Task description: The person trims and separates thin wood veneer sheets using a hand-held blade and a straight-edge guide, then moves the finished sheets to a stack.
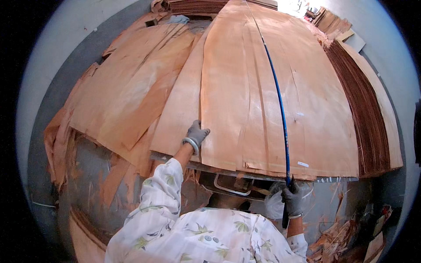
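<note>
Gloved hands work a wide veneer sheet (280,96) lying on a stacked surface (372,127).
The left hand (196,133) rests flat and open on the sheet's near edge; the right hand (293,198) has its grip closed around a long blue rod (280,105) lying across the sheet.

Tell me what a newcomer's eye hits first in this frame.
The big veneer sheet fills the centre, with a long blue rod laid along it from far end to near edge. The right hand grips the rod's near end; the left hand presses flat on the sheet's left side.
</note>
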`<state>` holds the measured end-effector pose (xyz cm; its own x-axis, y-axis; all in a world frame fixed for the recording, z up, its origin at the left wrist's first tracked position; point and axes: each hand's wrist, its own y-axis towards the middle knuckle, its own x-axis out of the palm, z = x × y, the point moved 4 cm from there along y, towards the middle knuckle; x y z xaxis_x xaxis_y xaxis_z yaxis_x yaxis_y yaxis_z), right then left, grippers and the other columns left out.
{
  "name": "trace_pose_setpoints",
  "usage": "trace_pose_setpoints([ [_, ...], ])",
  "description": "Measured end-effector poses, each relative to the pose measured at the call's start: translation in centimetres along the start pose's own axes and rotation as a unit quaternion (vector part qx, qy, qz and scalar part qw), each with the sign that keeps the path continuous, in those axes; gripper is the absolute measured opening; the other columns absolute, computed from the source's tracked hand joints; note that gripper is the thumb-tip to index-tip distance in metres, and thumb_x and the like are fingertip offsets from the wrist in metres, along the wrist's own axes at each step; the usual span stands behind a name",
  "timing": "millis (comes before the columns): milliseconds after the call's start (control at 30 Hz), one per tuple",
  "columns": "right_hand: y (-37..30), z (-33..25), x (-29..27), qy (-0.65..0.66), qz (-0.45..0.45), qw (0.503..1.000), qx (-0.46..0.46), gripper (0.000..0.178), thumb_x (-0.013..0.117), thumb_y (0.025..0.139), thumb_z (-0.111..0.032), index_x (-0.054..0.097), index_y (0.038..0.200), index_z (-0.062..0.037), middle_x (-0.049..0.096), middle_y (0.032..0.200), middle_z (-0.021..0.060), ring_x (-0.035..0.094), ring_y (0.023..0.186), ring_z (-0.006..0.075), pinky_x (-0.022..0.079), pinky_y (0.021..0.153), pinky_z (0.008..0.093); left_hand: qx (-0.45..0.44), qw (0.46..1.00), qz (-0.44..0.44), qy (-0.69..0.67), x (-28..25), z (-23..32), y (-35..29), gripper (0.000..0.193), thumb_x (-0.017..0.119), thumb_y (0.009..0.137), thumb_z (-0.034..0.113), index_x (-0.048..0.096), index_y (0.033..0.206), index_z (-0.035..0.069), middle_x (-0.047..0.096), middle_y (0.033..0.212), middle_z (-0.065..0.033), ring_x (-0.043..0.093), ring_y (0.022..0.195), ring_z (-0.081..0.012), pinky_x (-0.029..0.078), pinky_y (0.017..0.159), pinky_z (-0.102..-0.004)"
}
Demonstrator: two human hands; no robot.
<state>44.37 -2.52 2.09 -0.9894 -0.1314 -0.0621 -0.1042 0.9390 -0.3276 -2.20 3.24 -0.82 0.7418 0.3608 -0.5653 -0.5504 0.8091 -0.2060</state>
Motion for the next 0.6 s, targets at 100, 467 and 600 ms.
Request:
trace_pose_setpoints([
  [100,-0.9,0.6,0.5,0.01,0.003,1.0,0.014,0.039,0.062,0.08,-0.008,0.052,0.117,-0.0005,0.057,0.073,0.0029,0.049,0.051,0.0081,0.039,0.041,0.0214,-0.003,1.0,0.0,-0.024,-0.5,-0.7,-1.3,0.064,0.071,0.071,0.018,0.042,0.125,-0.001,0.062,0.097,-0.0166,0.061,0.087,-0.0231,0.049,0.075,-0.0347],
  [467,-0.9,0.7,0.5,-0.022,0.004,0.999,0.043,0.029,0.06,0.081,-0.01,0.055,0.108,-0.0007,0.055,0.072,0.0008,0.047,0.051,0.0067,0.038,0.041,0.0199,0.062,0.992,-0.02,-0.111,1.2,-2.1,-3.4,0.075,0.069,0.072,0.002,0.033,0.137,0.005,0.063,0.083,-0.0112,0.059,0.07,-0.0154,0.049,0.063,-0.0278],
  [600,-0.8,0.2,0.4,-0.062,0.019,0.997,0.03,0.027,0.058,0.082,-0.009,0.056,0.107,-0.0009,0.054,0.068,-0.0005,0.046,0.05,0.0062,0.037,0.04,0.0198,0.045,0.994,-0.041,-0.094,1.6,-0.5,-4.0,0.069,0.067,0.072,0.005,0.036,0.134,0.004,0.064,0.093,-0.0135,0.062,0.08,-0.0192,0.05,0.072,-0.031],
])
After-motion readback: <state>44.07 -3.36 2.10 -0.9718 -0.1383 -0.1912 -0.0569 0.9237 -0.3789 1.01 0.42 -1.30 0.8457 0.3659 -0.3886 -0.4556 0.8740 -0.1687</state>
